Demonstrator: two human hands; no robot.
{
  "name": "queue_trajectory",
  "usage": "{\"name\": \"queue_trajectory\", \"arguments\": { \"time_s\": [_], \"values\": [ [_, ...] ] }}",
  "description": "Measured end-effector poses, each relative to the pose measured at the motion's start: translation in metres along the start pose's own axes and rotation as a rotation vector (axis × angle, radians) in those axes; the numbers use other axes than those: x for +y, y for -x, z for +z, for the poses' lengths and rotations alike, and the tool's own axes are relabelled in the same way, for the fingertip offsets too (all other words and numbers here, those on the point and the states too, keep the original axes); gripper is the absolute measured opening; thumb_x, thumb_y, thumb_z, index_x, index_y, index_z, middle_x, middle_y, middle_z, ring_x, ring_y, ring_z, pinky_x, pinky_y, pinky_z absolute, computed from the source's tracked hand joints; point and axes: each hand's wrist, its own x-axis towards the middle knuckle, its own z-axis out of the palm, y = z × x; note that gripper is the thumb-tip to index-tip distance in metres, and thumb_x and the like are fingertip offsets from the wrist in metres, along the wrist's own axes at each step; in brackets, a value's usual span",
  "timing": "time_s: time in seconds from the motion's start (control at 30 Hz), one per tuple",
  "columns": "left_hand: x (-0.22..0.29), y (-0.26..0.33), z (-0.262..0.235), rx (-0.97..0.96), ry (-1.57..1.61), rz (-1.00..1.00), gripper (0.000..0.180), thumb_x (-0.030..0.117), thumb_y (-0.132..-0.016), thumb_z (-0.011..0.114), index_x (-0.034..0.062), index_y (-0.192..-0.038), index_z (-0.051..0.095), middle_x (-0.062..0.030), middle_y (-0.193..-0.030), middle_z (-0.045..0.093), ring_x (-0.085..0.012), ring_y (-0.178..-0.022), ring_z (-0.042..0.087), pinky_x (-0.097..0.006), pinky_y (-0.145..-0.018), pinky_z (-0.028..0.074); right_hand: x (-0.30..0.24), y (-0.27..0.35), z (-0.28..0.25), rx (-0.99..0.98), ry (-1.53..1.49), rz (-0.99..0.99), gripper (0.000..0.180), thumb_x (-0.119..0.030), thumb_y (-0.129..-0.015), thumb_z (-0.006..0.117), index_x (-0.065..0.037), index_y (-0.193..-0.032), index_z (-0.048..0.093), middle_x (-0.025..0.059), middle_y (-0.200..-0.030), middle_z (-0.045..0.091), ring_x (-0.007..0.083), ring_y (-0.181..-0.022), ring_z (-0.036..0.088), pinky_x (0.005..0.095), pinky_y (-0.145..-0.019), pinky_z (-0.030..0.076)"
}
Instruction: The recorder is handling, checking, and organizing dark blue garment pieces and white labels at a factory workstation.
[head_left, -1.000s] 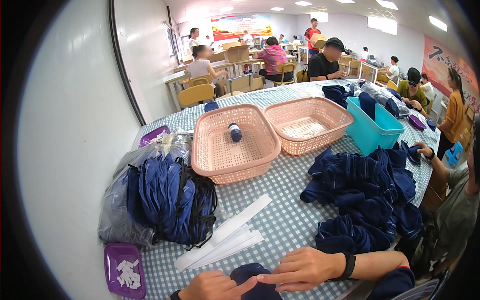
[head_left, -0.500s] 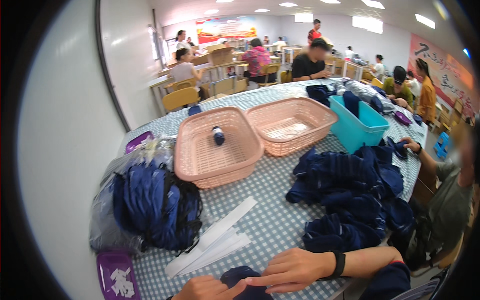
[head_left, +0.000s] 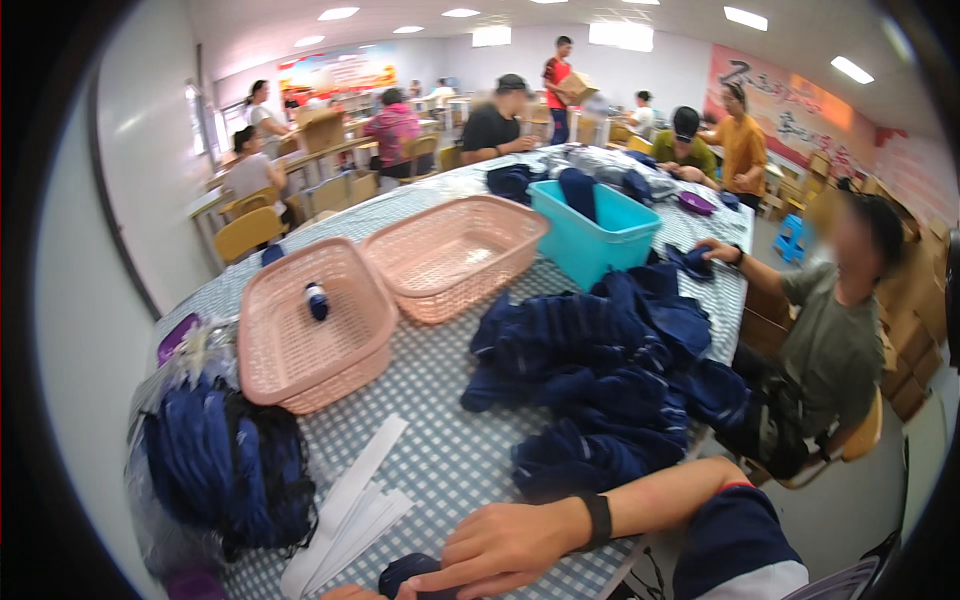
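Dark navy, rounded cloth piece [head_left: 405, 573]: it lies at the near edge, between my hands and partly covered by them, on the broad table under its blue-grey and white checked tablecloth [head_left: 450, 440], which I judge could ruck up if I pushed hard across it. The large crumpled heap of dark navy fabric [head_left: 590, 370] sits farther off to the right; my piece could get lost there if it slid over, the colours being so alike. The long flat white strips [head_left: 345, 515] fan out just to the left, where a careless knuckle could knock them askew. My right hand [head_left: 508, 540] reaches over the piece, fingers narrow, close together; whether they pinch it, I cannot tell. My left hand [head_left: 352, 592] is mostly out of view, its grip unreadable. Uneven pressure from them could leave the piece creased.
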Motion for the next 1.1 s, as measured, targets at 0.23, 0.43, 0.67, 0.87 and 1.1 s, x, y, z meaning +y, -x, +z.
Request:
{"name": "queue_trajectory", "arguments": {
  "time_s": [0.23,0.43,0.67,0.87,1.1],
  "values": [
    [0.002,-0.003,0.006,0.011,-0.06,-0.016,0.037,0.004,-0.076,0.066,-0.0036,-0.112,0.064,-0.0091,-0.069,0.055,-0.0258,-0.06,0.053,-0.038,-0.058,0.043,0.004,0.005,0.003,0.01,0.005,-0.033,0.035,-0.02,-0.096,0.061,-0.003,-0.127,0.061,0.0127,-0.08,0.06,0.0288,-0.068,0.059,0.0377,-0.059,0.047],
    [0.004,-0.005,0.006,0.012,-0.08,-0.016,0.035,0.005,-0.075,0.066,-0.0033,-0.109,0.064,-0.009,-0.068,0.054,-0.0257,-0.059,0.053,-0.038,-0.058,0.042,0.006,0.006,0.005,0.017,-0.006,-0.044,0.037,-0.021,-0.096,0.06,-0.004,-0.129,0.06,0.0128,-0.081,0.061,0.0287,-0.069,0.059,0.0374,-0.06,0.047],
    [0.003,-0.003,0.008,-0.004,-0.147,-0.069,0.032,0.005,-0.074,0.065,-0.0029,-0.105,0.063,-0.0089,-0.067,0.053,-0.0256,-0.059,0.052,-0.038,-0.057,0.041,0.009,0.006,0.01,0.039,-0.02,-0.022,0.039,-0.027,-0.098,0.059,-0.006,-0.131,0.059,0.0118,-0.083,0.063,0.0277,-0.07,0.06,0.0369,-0.062,0.049],
    [0.004,0.0,0.008,-0.02,-0.185,-0.094,0.03,0.006,-0.073,0.065,-0.0026,-0.102,0.063,-0.0088,-0.066,0.052,-0.0255,-0.058,0.051,-0.038,-0.057,0.04,0.013,0.012,0.015,0.051,-0.03,0.024,0.043,-0.025,-0.091,0.063,0.001,-0.124,0.059,0.0122,-0.079,0.061,0.0288,-0.07,0.061,0.0383,-0.062,0.048],
    [0.003,0.008,0.004,-0.022,-0.218,-0.104,0.027,0.006,-0.072,0.065,-0.0022,-0.098,0.062,-0.0087,-0.065,0.051,-0.0253,-0.058,0.05,-0.039,-0.056,0.039,0.024,0.014,0.026,0.046,0.015,0.034,0.046,-0.026,-0.092,0.063,0.0,-0.129,0.057,0.007,-0.071,0.055,0.0221,-0.061,0.054,0.0354,-0.055,0.043]
  ]
}}
